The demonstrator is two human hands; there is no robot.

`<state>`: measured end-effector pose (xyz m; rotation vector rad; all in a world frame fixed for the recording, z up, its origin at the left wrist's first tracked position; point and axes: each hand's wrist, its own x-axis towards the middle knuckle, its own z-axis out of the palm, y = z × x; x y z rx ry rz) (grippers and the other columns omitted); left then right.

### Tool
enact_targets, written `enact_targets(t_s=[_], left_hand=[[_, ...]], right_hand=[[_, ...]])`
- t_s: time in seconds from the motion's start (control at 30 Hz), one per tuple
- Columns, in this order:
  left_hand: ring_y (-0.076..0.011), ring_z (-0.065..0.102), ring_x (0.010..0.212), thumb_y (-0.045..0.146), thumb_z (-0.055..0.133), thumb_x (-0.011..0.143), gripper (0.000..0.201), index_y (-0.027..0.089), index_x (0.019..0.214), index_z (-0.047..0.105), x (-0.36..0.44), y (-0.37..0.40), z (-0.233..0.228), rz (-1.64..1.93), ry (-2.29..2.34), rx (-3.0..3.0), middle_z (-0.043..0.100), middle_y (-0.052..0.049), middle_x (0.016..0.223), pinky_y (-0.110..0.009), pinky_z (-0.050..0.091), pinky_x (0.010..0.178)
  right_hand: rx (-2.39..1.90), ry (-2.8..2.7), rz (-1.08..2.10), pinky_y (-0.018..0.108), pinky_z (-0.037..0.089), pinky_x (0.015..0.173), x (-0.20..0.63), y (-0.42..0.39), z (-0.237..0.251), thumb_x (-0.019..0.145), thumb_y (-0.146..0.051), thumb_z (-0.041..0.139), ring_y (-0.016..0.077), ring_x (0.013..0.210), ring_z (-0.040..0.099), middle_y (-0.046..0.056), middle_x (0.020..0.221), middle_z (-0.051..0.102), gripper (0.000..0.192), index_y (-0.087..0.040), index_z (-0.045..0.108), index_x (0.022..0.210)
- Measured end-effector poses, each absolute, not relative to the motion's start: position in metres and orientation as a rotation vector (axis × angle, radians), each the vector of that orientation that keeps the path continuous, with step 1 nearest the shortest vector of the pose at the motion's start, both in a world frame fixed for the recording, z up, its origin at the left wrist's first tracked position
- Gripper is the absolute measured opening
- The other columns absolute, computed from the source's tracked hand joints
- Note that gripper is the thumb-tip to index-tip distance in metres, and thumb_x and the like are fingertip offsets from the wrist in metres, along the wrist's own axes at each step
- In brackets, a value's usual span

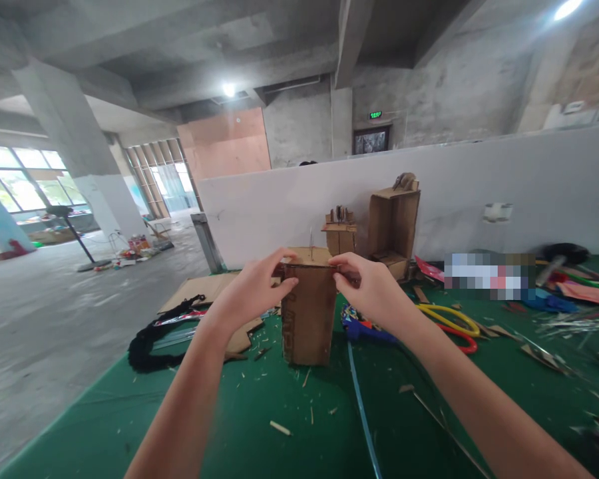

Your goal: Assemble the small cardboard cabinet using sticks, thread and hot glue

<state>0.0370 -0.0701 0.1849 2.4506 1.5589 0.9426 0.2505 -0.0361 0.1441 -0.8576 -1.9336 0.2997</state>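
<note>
Cardboard box, probably light, stiff yet crushable, suits holding by its upper left and right edges, where left hand and right hand grip it.

The box is brown with darker marks, the table green, the strip blue, the partition white.

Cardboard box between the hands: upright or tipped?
Upright. The cardboard box stands tall on the green tabletop, left hand and right hand by its top corners.
</note>
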Motion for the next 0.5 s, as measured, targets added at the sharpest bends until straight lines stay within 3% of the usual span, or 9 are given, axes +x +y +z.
enact_targets(t_s=[0.2,0.4,0.5], left_hand=[[-0.0224,0.061,0.094,0.039,0.061,0.079,0.062,0.027,0.135,0.037,0.032,-0.066,0.181,0.985,1.377,2.363,0.061,-0.009,0.114,-0.037,0.050,0.079],[-0.0234,0.057,0.101,0.041,0.064,0.077,0.071,0.029,0.139,0.031,0.022,-0.048,0.172,1.002,1.305,2.231,0.047,-0.013,0.128,-0.039,0.051,0.081],[-0.0287,0.049,0.115,0.043,0.069,0.072,0.084,0.035,0.142,0.023,0.018,-0.044,0.170,1.019,1.346,2.239,0.035,-0.014,0.139,-0.041,0.049,0.085]], right_hand=[[-0.866,-2.023,0.322,0.030,0.051,0.071,0.265,-0.036,0.151,0.084,-0.019,0.048,0.0157,0.076,0.065,0.002,0.083,0.068,0.014,-0.022,0.055,0.096],[-0.823,-2.077,0.472,0.030,0.053,0.066,0.273,-0.033,0.154,0.087,-0.024,0.046,0.0161,0.076,0.064,0.002,0.086,0.067,0.012,-0.024,0.054,0.097],[-0.794,-2.077,0.567,0.029,0.053,0.064,0.275,-0.031,0.154,0.086,-0.025,0.047,0.0164,0.079,0.063,0.001,0.090,0.067,0.013,-0.025,0.054,0.097]])
